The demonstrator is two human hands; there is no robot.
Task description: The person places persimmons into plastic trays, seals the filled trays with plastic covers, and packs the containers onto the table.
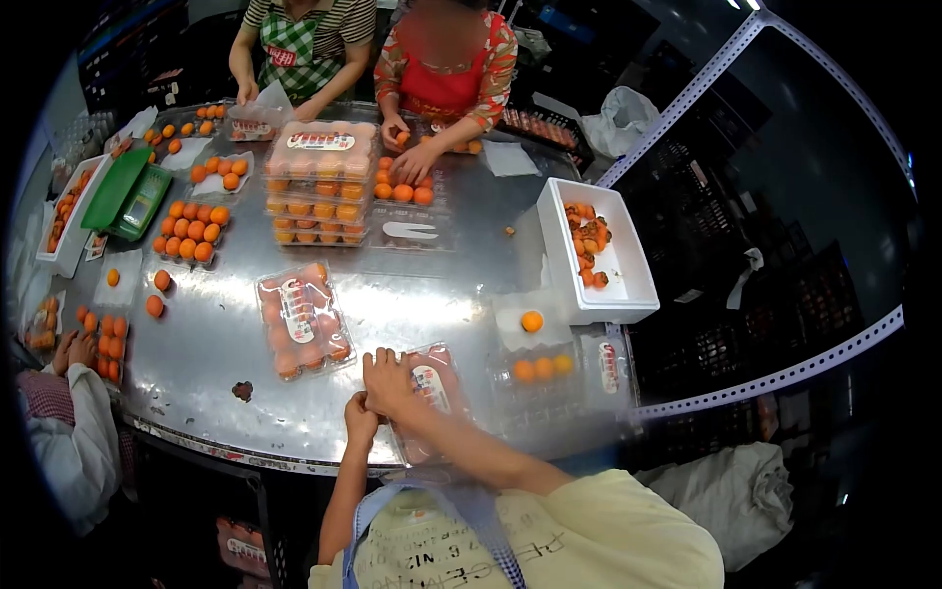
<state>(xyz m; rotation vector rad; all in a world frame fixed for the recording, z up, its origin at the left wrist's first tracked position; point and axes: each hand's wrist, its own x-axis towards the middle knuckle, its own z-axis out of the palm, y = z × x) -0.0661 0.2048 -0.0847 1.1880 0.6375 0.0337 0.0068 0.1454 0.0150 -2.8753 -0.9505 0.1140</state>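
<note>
Clear labelled pack [437,386] lies at the near edge of the metal table [211,339]

The person's right hand [389,380] rests on the pack's upper left edge, fingers together and bent, while the forearm crosses over the pack. The left hand [361,419] is curled just below it, at the pack's left side. Whether either hand grips the plastic, I cannot tell.

Just left of the hands lies a closed fruit pack [304,321], tilted slightly, with a white label on its lid. To the right, an open tray [542,393] shows 3 orange fruits in a row, and 1 more fruit [532,321] sits on white paper above them. Beyond stands a white foam box [638,285] – loose fruit inside.

Farther back, a stack of packs [319,187] stands in front of 2 co-workers; the right-hand co-worker [442,79] has both hands among fruit. At the far left, another co-worker's hands [77,350] touch a filled tray [113,339].
</note>
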